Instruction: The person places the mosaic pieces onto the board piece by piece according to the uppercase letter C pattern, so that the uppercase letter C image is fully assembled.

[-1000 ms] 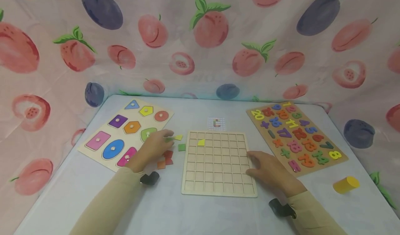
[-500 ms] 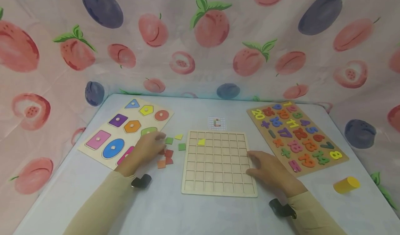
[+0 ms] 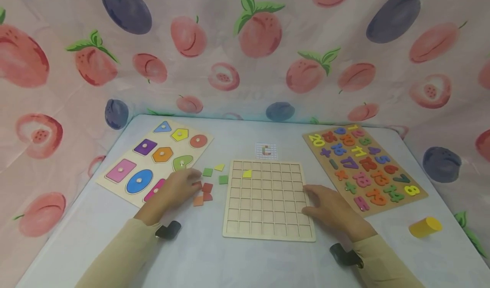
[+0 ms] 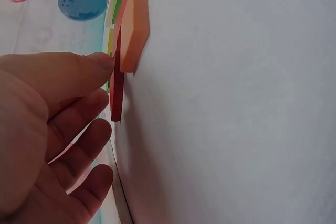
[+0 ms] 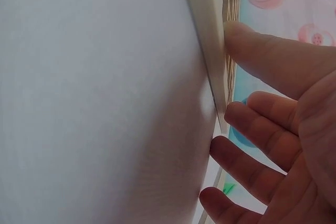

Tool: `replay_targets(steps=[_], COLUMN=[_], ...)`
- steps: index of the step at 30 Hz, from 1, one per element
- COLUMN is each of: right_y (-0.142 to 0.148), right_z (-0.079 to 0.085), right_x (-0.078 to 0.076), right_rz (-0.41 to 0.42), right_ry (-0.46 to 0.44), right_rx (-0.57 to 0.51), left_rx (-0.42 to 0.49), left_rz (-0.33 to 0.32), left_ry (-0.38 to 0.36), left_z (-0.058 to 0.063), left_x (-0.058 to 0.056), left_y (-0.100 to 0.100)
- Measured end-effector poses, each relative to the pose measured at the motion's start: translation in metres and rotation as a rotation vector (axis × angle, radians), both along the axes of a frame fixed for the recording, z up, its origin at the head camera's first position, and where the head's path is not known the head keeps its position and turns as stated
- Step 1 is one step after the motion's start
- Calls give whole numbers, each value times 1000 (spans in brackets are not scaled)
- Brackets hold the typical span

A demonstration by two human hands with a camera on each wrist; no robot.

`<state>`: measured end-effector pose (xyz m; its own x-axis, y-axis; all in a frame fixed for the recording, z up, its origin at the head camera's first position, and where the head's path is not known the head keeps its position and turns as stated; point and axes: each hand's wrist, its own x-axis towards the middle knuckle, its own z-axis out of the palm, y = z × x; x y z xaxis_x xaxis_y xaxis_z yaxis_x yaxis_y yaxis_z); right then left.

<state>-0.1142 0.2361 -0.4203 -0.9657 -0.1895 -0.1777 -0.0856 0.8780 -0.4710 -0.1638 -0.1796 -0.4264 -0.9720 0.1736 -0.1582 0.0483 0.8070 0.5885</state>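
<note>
My left hand [image 3: 178, 188] is over the left side of the loose pieces, fingers slightly bent. In the left wrist view its thumb tip meets the edge of a red tile [image 4: 116, 98], beside an orange square tile [image 4: 135, 27]; whether it presses on the red one is unclear. Other red tiles [image 3: 207, 188] and green square tiles [image 3: 223, 179] lie to the right of this hand. A wooden grid board [image 3: 268, 201] holds one yellow quarter-round piece [image 3: 247, 174]. At the board's right edge rests my right hand [image 3: 331, 209], thumb and forefinger apart, touching the rim.
A shape puzzle [image 3: 153, 143] with knobbed pieces lies at the left, partly under the left hand. A number puzzle [image 3: 363, 164] is at the right. Behind the board sits a small pattern card [image 3: 266, 151]. A yellow cylinder [image 3: 425, 227] stands near the right edge.
My left hand has drawn back from the green and yellow pieces, moving left and nearer, down to the red tiles. The right hand stays at the board's edge.
</note>
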Motion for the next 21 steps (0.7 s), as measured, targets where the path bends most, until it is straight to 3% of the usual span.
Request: replay_targets(steps=[15,21], right_y=[-1,-2], right_z=[0,-1], right_x=[1,1], right_rz=[-6,-12], right_ry=[6,12], right_rx=[-5,0], left_rx=[-5,15], left_rz=[-27,-38], left_ry=[41,24], left_z=[-4,-5], left_x=[4,2], left_y=[7,10])
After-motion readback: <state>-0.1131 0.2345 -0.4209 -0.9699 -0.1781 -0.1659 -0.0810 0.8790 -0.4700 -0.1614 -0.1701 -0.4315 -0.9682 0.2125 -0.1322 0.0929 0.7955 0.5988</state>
